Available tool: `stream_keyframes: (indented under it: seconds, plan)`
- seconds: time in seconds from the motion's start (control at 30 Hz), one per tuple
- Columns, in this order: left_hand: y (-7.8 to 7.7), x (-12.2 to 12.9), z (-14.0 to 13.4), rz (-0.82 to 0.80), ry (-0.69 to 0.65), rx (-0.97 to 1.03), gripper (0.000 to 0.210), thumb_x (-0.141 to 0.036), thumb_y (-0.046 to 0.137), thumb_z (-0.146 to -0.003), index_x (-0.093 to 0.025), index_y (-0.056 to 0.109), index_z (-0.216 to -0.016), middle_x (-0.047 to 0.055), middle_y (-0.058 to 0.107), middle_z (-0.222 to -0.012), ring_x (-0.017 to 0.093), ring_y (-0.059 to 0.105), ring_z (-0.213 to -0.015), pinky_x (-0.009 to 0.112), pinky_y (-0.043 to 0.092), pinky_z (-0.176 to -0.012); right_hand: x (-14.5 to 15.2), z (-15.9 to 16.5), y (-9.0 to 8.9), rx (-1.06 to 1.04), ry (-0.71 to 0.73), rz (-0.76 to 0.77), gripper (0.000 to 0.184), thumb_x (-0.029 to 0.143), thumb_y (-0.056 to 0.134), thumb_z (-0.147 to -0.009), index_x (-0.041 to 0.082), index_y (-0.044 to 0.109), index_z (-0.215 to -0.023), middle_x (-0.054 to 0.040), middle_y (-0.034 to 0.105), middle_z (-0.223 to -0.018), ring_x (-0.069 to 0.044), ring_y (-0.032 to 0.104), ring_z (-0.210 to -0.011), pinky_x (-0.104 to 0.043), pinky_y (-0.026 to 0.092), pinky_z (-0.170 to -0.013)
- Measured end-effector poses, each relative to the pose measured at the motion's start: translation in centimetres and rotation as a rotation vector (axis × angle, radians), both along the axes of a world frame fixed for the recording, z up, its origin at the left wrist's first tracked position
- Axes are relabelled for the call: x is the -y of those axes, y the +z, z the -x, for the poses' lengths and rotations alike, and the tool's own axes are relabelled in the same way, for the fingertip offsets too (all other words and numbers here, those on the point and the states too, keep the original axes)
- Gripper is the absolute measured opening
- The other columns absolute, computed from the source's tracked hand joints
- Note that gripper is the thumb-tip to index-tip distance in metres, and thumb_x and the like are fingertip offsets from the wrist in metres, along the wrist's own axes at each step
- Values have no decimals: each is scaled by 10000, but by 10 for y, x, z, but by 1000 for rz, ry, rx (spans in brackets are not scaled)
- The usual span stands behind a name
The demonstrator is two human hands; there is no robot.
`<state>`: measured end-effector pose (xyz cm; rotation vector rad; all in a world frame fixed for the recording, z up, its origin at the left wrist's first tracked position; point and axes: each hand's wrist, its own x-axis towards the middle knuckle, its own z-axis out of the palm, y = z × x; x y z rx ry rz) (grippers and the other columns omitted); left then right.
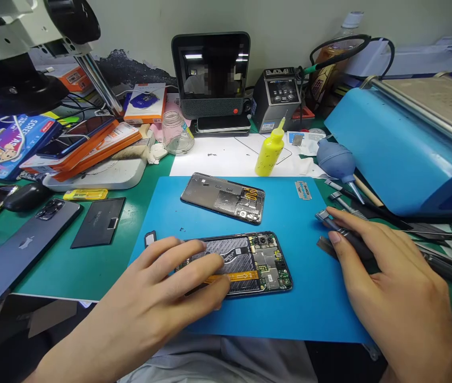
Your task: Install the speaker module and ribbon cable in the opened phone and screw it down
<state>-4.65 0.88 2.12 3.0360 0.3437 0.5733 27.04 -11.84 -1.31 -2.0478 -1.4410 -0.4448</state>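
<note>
An opened phone (pixel 270 260) lies face down on the blue mat (pixel 309 308), with its battery, cameras and circuit board exposed. An orange flex cable (pixel 244 276) crosses the battery. My left hand (pixel 170 292) rests over the phone's left part, fingers stretched out and somewhat apart; its thumb is hidden. At the mat's right edge, my right hand (pixel 397 276) pinches a dark-handled tool with a squared metal end (pixel 327 217), its kind unclear. Above the phone lies a detached back cover (pixel 224 198), inner side up, with gold coils near its right end.
A yellow dropper bottle (pixel 269 154), glass jar (pixel 177 133) and blue air blower (pixel 335 159) stand behind the mat. A light-blue machine (pixel 405 154) takes up the right. Left are another phone (pixel 26 250), a black flat panel (pixel 98 222) and an overhanging microscope (pixel 18 58).
</note>
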Motion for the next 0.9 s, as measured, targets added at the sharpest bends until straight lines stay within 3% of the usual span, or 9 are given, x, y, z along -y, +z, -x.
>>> stream_keyframes:
  seconds: [0.2,0.63,0.73,0.9]
  plan:
    - [5,3,-17,-18,-23,-33,468,-35,377,-1211,-249,765,-1360,30,755,-1425,232,547,-1380,393,339,-1244,-1,1,4,0,15,-1,363,414,565,-1188,257,795,-1421,-80,843,-1345,-304,800,-1218,-433,625,-1059]
    - [10,4,-36,-2,-15,-22,442,-139,353,-1262,-255,769,-1356,26,783,-1378,226,557,-1326,381,370,-1173,1,3,3,0,26,-14,347,372,568,-1191,238,784,-1427,-81,836,-1312,-286,786,-1200,-397,606,-1032]
    - [9,5,-34,14,-11,-22,356,-181,433,-1259,-266,753,-1389,20,780,-1397,228,561,-1349,381,378,-1176,0,5,2,10,31,-22,323,351,584,-1184,247,777,-1422,-80,837,-1302,-298,785,-1204,-415,611,-1032]
    - [0,10,-14,107,163,63,310,-161,590,-1208,-300,700,-1461,32,756,-1393,238,590,-1356,398,423,-1178,-3,3,-1,91,56,-26,304,308,594,-1180,214,744,-1428,-117,834,-1283,-338,781,-1163,-467,576,-1000]
